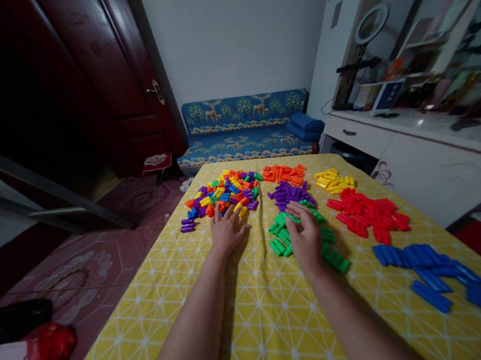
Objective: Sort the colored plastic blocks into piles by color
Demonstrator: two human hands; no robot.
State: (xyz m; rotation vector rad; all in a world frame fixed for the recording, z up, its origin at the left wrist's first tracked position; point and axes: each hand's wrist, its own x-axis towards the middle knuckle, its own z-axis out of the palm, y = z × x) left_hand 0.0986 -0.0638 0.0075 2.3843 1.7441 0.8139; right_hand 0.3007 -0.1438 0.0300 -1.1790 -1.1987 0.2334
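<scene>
My left hand (227,233) lies with fingers spread at the near edge of a mixed pile of small plastic bullet-shaped pieces (225,194) in orange, yellow, blue, purple and green. Its fingertips meet the nearest pieces, and none looks gripped. Over the heap of green pieces (281,237) hovers my right hand (307,235), thumb and fingers apart and slightly curved, with nothing visible between them. Part of the green heap is hidden beneath that hand and wrist. Just beyond it lies a heap of purple pieces (285,195).
Sorted heaps of orange (283,173), yellow (334,181), red (369,214) and blue pieces (428,267) lie on the yellow patterned tablecloth (260,329). Behind the table is a blue sofa (238,142). A white dresser (428,154) stands at right, a dark red door (109,74) at left.
</scene>
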